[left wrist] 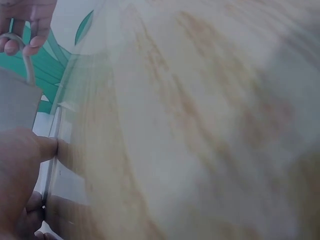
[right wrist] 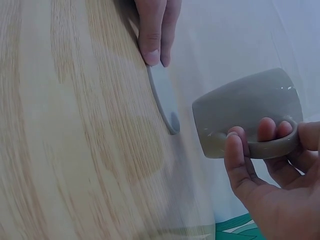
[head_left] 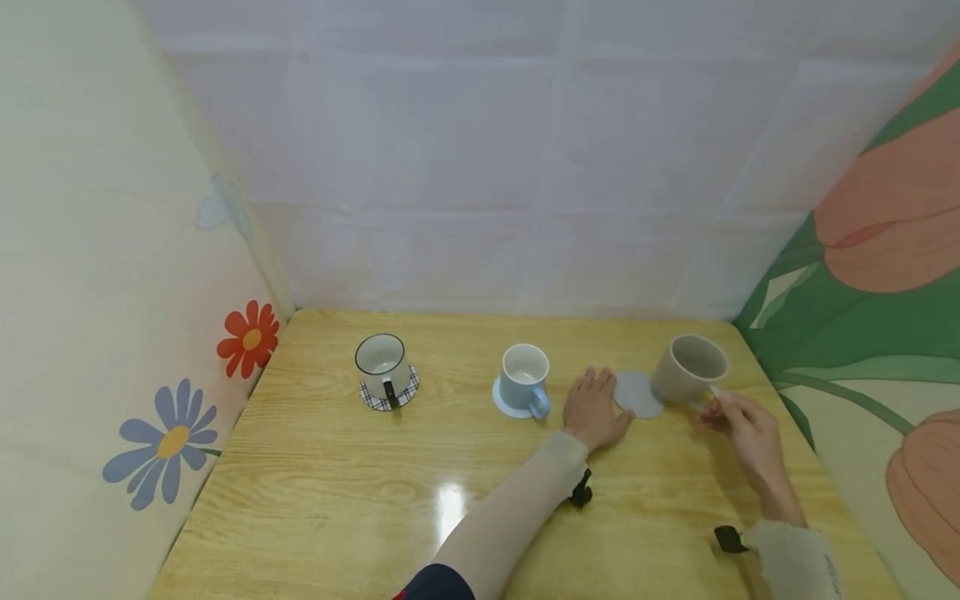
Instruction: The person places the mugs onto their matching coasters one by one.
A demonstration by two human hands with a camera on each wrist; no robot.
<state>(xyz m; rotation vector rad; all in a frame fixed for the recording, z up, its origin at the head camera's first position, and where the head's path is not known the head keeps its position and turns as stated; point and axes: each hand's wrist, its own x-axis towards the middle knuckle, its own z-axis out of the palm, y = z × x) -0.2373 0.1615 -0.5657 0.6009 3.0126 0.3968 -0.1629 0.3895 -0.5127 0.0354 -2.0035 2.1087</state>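
A grey mug (head_left: 681, 379) is gripped by its handle in my right hand (head_left: 750, 437). In the right wrist view the mug (right wrist: 250, 112) hangs above the table, with fingers (right wrist: 236, 155) through and around the handle. Just left of it lies a round grey coaster (head_left: 636, 395). My left hand (head_left: 596, 412) rests on the table with fingers extended, its thumb and fingertips right at the coaster's left edge. In the right wrist view, left-hand fingers (right wrist: 152, 42) touch the end of the coaster (right wrist: 163, 97).
Left of my left hand, a blue-and-white mug (head_left: 522, 379) stands on a light blue coaster (head_left: 504, 407). Farther left, a white mug with black rim (head_left: 378, 367) sits on a checked coaster (head_left: 408, 390). A white cloth (head_left: 480, 183) hangs behind the wooden table (head_left: 315, 492).
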